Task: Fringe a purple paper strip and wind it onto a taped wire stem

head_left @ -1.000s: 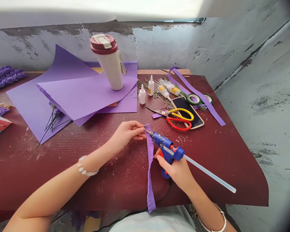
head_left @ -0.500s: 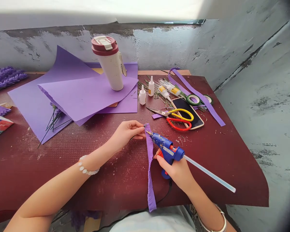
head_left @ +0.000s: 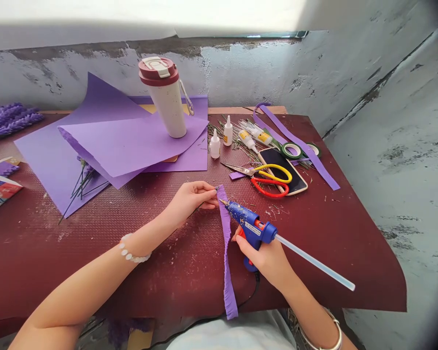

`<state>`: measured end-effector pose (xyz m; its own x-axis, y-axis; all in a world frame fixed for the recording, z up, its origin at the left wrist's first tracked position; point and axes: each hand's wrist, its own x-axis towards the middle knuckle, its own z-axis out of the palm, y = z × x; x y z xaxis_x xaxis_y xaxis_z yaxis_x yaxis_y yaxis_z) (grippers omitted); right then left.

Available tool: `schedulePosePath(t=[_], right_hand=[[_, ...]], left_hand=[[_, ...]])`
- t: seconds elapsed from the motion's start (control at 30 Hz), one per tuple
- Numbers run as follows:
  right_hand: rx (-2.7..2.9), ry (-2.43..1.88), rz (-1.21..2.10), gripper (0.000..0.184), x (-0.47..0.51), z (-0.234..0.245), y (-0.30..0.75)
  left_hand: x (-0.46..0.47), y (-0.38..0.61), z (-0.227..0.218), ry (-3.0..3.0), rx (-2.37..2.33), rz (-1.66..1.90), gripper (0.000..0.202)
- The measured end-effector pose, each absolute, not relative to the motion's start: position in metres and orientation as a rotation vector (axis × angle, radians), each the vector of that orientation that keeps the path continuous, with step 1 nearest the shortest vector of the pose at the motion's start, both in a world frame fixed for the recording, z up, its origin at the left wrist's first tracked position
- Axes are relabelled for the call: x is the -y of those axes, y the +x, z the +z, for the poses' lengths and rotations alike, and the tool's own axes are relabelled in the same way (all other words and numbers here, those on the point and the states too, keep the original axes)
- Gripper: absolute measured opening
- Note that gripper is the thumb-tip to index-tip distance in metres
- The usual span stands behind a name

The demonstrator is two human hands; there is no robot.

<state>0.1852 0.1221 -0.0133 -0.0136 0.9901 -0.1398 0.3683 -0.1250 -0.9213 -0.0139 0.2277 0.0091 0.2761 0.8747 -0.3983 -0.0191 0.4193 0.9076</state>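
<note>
Between thumb and fingers, my left hand (head_left: 197, 197) pinches the upper end of a fringed purple paper strip (head_left: 226, 253), which hangs down past the table's front edge. My right hand (head_left: 264, 255) is wrapped round the handle of a blue glue gun (head_left: 246, 218). The gun's nozzle meets the strip near its top, just right of my left fingertips. From the back of the gun sticks a long translucent glue stick (head_left: 316, 262). Its black cord (head_left: 256, 287) runs down toward my lap.
Beyond my hands lie scissors (head_left: 268, 180) on a phone (head_left: 297, 182), small glue bottles (head_left: 214, 146), green tape (head_left: 291, 150) and purple strips (head_left: 306, 146). A tumbler (head_left: 168, 107) stands on purple paper sheets (head_left: 131, 141). Stems (head_left: 78, 189) and purple flowers (head_left: 10, 116) lie left.
The nozzle has slid slightly down along the strip, and the strip's upper end has shifted a little left. Both hands keep their hold.
</note>
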Motion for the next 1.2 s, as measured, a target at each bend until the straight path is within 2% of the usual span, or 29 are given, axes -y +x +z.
schedulePosePath(t=[0.7, 1.2], right_hand=[[1.401, -1.551, 1.173, 0.015, -0.123, -0.0063, 0.1848], [1.424, -1.591, 1.163, 0.017, -0.1247, -0.0076, 0.1838]], left_hand=[[-0.2229, -0.0116, 0.0093, 0.974, -1.071, 0.7, 0.018], [-0.2212, -0.0115, 0.0091, 0.995, -1.083, 0.68, 0.024]])
